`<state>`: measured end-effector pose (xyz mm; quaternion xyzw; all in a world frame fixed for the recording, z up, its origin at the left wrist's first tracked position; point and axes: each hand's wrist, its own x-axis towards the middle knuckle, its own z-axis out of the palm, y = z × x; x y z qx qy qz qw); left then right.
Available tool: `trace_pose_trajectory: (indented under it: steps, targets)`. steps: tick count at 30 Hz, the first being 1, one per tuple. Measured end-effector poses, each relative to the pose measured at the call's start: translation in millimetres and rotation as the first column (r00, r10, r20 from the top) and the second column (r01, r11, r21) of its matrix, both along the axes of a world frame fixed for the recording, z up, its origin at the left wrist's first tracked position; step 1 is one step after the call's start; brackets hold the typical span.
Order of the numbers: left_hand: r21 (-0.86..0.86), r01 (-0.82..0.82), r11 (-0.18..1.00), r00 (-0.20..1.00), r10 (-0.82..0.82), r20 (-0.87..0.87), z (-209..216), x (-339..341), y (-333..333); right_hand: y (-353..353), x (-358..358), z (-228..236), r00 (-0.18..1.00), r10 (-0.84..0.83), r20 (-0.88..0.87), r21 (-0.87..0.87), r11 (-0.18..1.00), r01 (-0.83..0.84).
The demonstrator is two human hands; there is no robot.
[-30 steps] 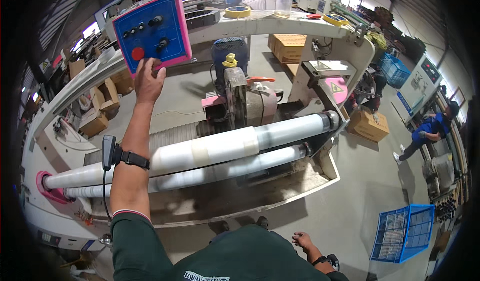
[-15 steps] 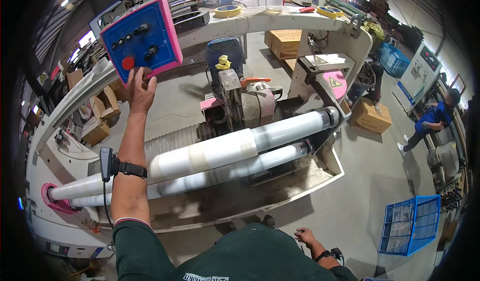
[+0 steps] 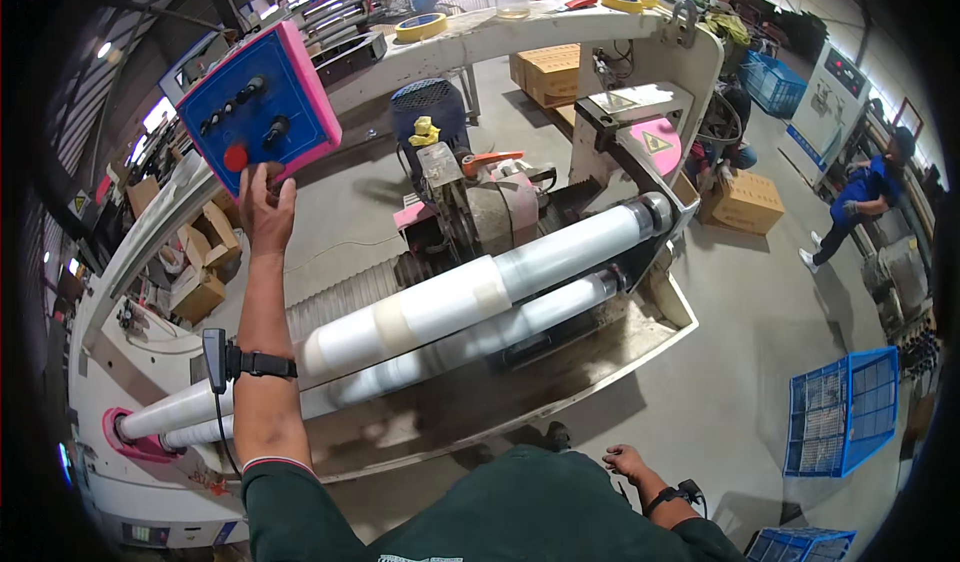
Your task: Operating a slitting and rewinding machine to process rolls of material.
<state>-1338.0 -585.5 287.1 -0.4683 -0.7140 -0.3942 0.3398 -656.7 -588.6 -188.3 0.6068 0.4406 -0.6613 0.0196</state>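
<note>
My left hand [image 3: 266, 210] is raised at the lower edge of a blue control panel [image 3: 225, 102] with a pink rim. Its fingers are apart and partly bent, close under the red round button [image 3: 235, 158]; contact with the panel is hard to make out. Several black knobs sit above that button. Below my left forearm, two long white rolls [image 3: 440, 312] lie side by side across the machine, their left ends in a pink holder [image 3: 135, 437]. My right hand [image 3: 625, 459] hangs low at my side, fingers loosely bent, with nothing visible in it.
Behind the rolls stands a motor unit with an orange lever [image 3: 492, 162]. Yellow tape rolls [image 3: 420, 28] rest on the white frame. Cardboard boxes [image 3: 742, 205] and a blue crate [image 3: 843, 412] are on the floor. A person in blue [image 3: 868, 197] walks at right; another crouches behind the box.
My left hand has come off the red button to just below it, its fingers spreading. The view has shifted and tilted slightly. The large roll's surface looks less smeared.
</note>
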Motion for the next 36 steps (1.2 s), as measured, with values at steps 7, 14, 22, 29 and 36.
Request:
trace_pose_trajectory:
  steps: [7, 14, 22, 29, 36]
  targets:
    - [0.000, 0.006, 1.000, 0.997, -0.006, -0.074, 3.4, 8.6, 0.7, -8.6, -5.5, 2.5, 1.000, -0.003, 0.003, 0.005, 1.000, 0.003]
    - [-0.005, 0.028, 1.000, 0.999, -0.028, -0.018, 8.3, 13.5, -0.3, -10.6, -4.9, -3.0, 1.000, 0.009, 0.003, 0.006, 1.000, -0.009]
    - [-0.006, 0.031, 0.999, 0.999, -0.031, 0.044, 7.3, 16.6, 0.8, -11.0, -6.7, -4.1, 1.000, 0.027, -0.003, 0.040, 0.999, -0.027]
    - [-0.012, 0.027, 1.000, 0.999, -0.027, 0.021, 8.9, 19.1, 1.0, -7.5, -11.6, -0.9, 1.000, 0.008, -0.012, 0.007, 1.000, -0.008]
    - [-0.005, -0.001, 1.000, 1.000, 0.001, 0.022, 1.6, -0.3, -0.2, -9.1, -1.5, -25.6, 0.999, 0.007, -0.034, 0.005, 1.000, -0.006]
